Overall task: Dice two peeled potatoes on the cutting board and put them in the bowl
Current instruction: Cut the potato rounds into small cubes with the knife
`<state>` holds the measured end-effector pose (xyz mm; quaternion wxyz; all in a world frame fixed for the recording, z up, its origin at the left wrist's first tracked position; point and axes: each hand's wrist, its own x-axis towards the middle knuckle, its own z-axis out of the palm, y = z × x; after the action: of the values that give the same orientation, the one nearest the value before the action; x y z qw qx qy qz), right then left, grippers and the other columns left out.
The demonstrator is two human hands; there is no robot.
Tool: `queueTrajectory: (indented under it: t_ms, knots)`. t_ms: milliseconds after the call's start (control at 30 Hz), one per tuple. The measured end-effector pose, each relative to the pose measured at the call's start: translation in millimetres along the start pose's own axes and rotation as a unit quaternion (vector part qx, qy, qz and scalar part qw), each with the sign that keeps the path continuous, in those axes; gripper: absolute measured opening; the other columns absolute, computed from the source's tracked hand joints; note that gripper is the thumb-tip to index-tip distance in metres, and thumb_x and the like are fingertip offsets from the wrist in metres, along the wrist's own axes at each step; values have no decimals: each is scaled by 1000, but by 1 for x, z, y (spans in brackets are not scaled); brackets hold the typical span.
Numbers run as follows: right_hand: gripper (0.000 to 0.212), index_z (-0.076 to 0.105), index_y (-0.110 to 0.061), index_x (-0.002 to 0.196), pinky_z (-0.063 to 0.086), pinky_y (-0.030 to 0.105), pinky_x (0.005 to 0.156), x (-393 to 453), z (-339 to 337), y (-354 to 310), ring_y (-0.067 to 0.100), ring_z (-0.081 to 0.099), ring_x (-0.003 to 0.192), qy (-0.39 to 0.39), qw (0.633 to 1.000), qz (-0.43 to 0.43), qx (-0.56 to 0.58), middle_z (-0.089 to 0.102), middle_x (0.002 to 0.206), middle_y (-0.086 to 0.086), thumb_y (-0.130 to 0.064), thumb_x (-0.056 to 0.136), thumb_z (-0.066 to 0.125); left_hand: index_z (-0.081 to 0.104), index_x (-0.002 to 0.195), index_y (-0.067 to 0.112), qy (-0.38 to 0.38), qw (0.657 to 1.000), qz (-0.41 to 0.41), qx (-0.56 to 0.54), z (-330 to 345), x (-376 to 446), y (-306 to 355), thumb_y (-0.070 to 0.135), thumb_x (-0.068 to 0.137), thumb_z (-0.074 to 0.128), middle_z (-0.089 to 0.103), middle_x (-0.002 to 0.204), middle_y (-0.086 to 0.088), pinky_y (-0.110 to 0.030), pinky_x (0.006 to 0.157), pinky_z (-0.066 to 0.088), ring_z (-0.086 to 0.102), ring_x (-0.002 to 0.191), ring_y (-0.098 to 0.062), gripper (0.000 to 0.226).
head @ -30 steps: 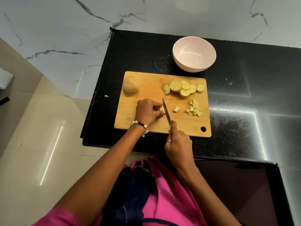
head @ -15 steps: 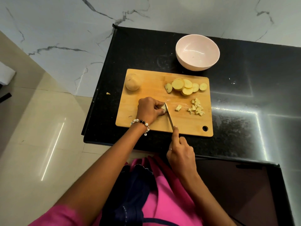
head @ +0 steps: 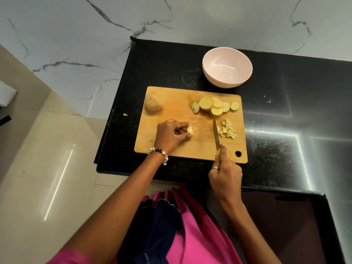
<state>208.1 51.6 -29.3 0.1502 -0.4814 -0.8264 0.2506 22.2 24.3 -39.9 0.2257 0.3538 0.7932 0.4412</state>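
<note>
On the wooden cutting board (head: pixel 171 153), my left hand (head: pixel 169 135) pinches a small potato piece (head: pixel 190 129) against the wood. My right hand (head: pixel 225 173) grips a knife (head: pixel 216 134) by its handle; the blade lies on the board beside a pile of diced potato (head: pixel 228 129), well right of the pinched piece. A row of potato slices (head: pixel 215 106) lies along the board's far edge. A whole peeled potato (head: pixel 153 101) sits in the board's far left corner. The pale pink bowl (head: pixel 227 67) stands beyond the board with nothing in it.
The board lies on a black stone counter (head: pixel 285 111) whose left edge drops to a tiled floor (head: pixel 47 168). A potato scrap (head: pixel 125 114) lies on the counter left of the board. A marble wall rises behind. A dark panel (head: pixel 285 225) is at the near right.
The knife has swung right, away from the piece under my left hand, and pushed a cut bit over to the diced pile. My left hand stays on its piece.
</note>
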Motion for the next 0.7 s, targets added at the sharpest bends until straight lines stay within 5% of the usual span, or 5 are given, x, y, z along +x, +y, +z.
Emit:
queueTrajectory:
  t_ms: [367,700]
  knots:
    - [49,34,-7,144,47,44,61,4,17,-24,32,58,71,-80,995,-56,-10,64,85,13,-13,96,40,73,102,10,69,997,13,22,11,-5,0,11,70,81,56,87,2,-3,62,43,50,64,1,33]
    - [61,11,-9,151,31,34,65,-4,16,-33,35,56,87,-123,987,-55,-84,57,106,17,-13,95,36,74,100,8,60,998,-32,10,12,0,0,9,69,82,56,92,2,-7,69,46,55,79,-7,32]
